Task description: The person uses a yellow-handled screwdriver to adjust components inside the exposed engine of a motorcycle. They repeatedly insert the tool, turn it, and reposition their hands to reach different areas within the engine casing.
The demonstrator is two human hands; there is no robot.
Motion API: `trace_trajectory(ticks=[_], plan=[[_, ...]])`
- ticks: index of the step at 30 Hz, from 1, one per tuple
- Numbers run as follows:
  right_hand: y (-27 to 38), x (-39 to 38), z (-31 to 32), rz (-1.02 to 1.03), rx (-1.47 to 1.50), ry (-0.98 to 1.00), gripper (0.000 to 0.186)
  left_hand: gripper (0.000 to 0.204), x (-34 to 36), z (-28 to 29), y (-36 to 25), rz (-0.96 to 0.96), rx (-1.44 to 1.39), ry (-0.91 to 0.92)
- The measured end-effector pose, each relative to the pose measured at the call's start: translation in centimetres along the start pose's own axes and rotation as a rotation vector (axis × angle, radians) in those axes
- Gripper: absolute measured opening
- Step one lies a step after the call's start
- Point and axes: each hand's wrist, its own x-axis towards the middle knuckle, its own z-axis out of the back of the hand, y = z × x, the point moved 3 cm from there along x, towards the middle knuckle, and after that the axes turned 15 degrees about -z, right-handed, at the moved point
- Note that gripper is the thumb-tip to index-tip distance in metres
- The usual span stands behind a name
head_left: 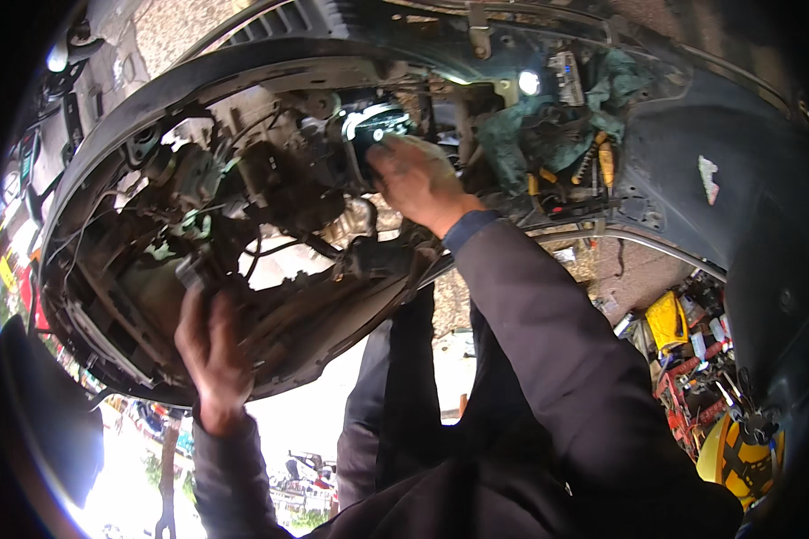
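Observation:
Over the right-centre of an open car engine bay [270,202], my right hand [418,180] reaches in with curled fingers. They are closed on a round dark part with a shiny, brightly lit rim [377,124]; its far side and its exact kind are unclear. My left hand [214,346] is raised over the bay's near left edge, its fingers blurred. A small dark grey piece [191,269] shows at those fingertips, too smeared to name, and I cannot tell whether the hand grips it. Hoses and metal engine parts lie between the two hands.
Right of the bay lie a crumpled green cloth [512,139], yellow-handled tools [607,163] and a bright lamp [529,83]. A dark body panel [692,171] stands at far right. Below it are a yellow case [666,325], a red rack and a yellow-and-black object [742,458].

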Motion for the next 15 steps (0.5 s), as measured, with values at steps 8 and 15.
trace_trajectory(ticks=[8,15], plan=[[0.1,0.9,0.1,0.058,-0.111,0.311,0.016,0.018,-6.5,5.7,3.0,-0.484,0.591,-0.497],[0.1,1.4,0.2,0.151,-0.071,0.226,0.015,0.019,-9.0,5.4,4.3,-0.572,0.784,-0.667]])
